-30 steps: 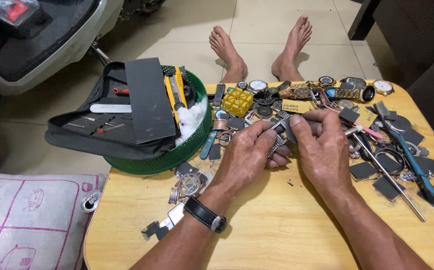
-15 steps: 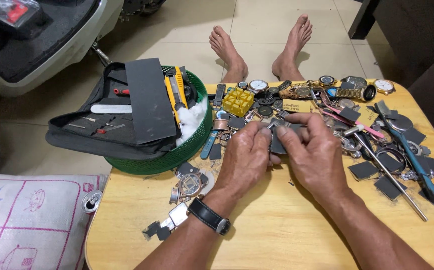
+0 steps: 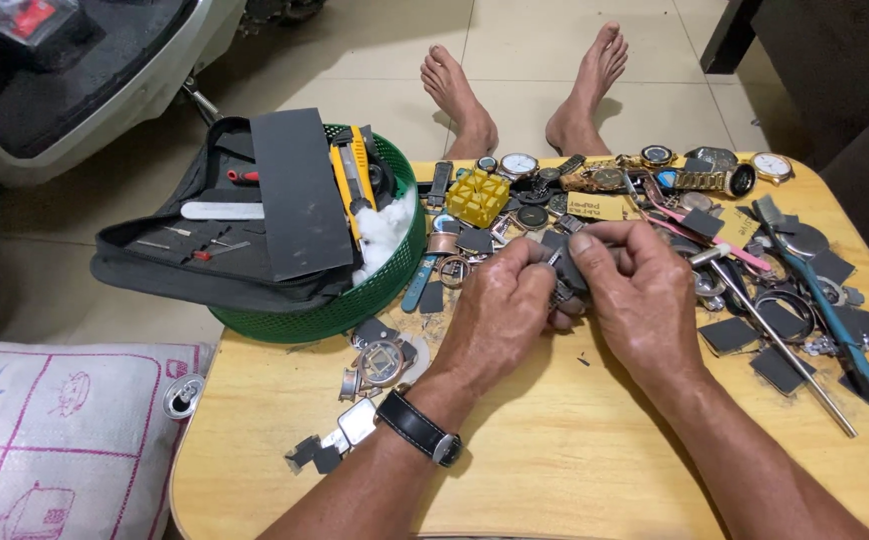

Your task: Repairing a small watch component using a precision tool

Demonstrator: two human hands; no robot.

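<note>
— Hands first: what are they on?

— Left hand (image 3: 500, 310) and right hand (image 3: 645, 295) meet knuckle to knuckle over the wooden table (image 3: 555, 480). Fingers of both are curled tight, pinching a small dark sheet (image 3: 572, 268) with a bit of metal strap (image 3: 559, 293) hanging under it, just above the tabletop's middle.

— Sheet of what?

— Flat, matte, grey-black, like abrasive paper; I cannot tell for sure. Similar square scraps (image 3: 777, 368) lie to the right, near a thin steel rod (image 3: 780, 345).

— And round about?

— Round-faced watches (image 3: 519, 165) along the far edge, a yellow ribbed plastic block (image 3: 479, 196), and a green mesh basket (image 3: 355, 305) at left bearing a soft black tool case (image 3: 205, 262). A black-strapped wristwatch (image 3: 417, 428) wraps the left wrist.
</note>
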